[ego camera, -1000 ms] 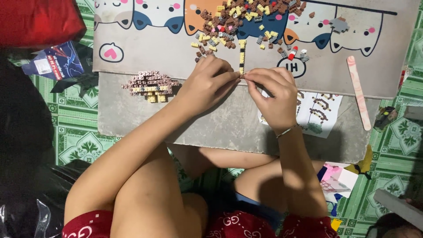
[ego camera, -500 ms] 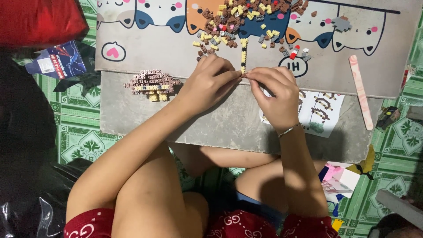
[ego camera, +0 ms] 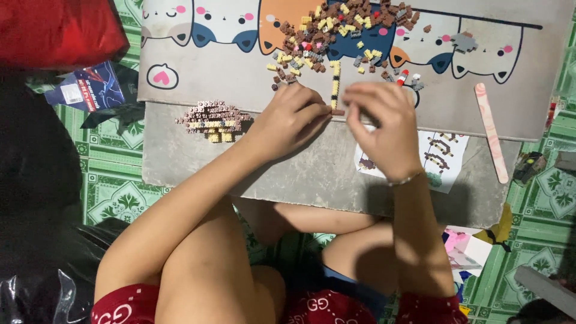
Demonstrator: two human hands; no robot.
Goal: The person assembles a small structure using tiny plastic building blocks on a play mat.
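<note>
Brown and yellow tiny bricks lie heaped on the table; just below the heap, both hands, left and right, pinch 1 brick strip.

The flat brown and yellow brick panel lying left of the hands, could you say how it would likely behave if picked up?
The brick panel looks thin and made of many tiny blocks, so it is probably light. Its joints may flex or snap if lifted by one edge. It lies flat, so rolling seems unlikely.
</note>
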